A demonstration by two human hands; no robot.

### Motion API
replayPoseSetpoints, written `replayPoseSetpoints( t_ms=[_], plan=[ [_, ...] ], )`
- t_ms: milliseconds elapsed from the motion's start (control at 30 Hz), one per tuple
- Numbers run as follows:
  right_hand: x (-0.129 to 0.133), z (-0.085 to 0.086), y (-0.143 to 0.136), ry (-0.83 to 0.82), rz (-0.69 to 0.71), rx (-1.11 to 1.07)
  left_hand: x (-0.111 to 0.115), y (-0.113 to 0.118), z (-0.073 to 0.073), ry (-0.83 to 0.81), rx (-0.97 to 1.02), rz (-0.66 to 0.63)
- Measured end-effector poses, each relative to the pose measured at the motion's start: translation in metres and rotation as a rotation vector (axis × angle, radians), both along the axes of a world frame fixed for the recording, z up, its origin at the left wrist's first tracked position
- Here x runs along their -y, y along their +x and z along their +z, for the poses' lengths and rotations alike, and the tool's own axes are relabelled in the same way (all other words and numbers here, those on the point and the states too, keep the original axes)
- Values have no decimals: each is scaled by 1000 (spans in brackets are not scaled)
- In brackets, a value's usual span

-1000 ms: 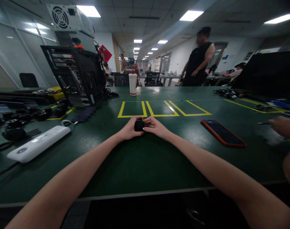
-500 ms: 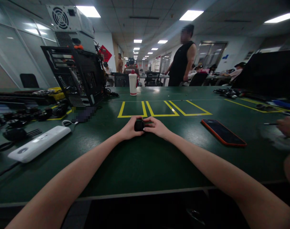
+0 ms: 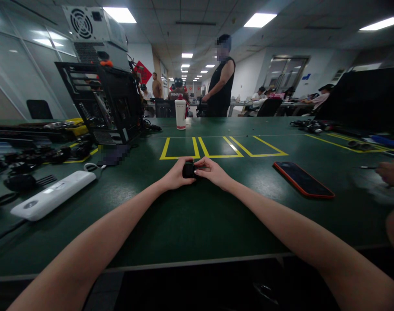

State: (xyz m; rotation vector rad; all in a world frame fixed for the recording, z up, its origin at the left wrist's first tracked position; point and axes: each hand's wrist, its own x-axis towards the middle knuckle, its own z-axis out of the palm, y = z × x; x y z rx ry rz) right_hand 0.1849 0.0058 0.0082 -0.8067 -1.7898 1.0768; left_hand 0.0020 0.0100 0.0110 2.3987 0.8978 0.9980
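- Held between both hands, on or just above the green table (image 3: 190, 229), near the yellow tape (image 3: 177, 158): a small black part (image 3: 187, 171).
- Left hand (image 3: 174, 175) curled round the part from its left, thumb on the near side, fingers on the far side: gripping.
- Right hand (image 3: 213, 172) closed in a light pinch at the part's right edge, fingertips touching or nearly so; too dark and small there to tell exactly.
- Likely light, judging by size and the easy cradle of fingers.
- Probably stiff, perhaps hard plastic; no sag or dent visible under the fingers.
- Possibly a little slippery if smooth, so best steadied by the outer sides, between left thumb and fingers.
- Best touched at the right edge with fingertips only, without a hard squeeze, in case of fragile bits.
- Well apart, to the right: the phone (image 3: 303, 180); to the left: the power strip (image 3: 54, 195).
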Motion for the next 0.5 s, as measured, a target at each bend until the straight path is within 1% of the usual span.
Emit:
replayPoseSetpoints(
  t_ms=[200, 367, 500],
  plan=[
    [-1, 0, 1, -122, 12, 12, 0, 0, 0, 9, 1, 6],
    [1, -2, 2, -41, 44, -6, 0, 1, -1, 11, 1, 4],
    [3, -2, 0, -10, -17, 21, 0, 0, 0, 10, -7, 8]
  ],
)
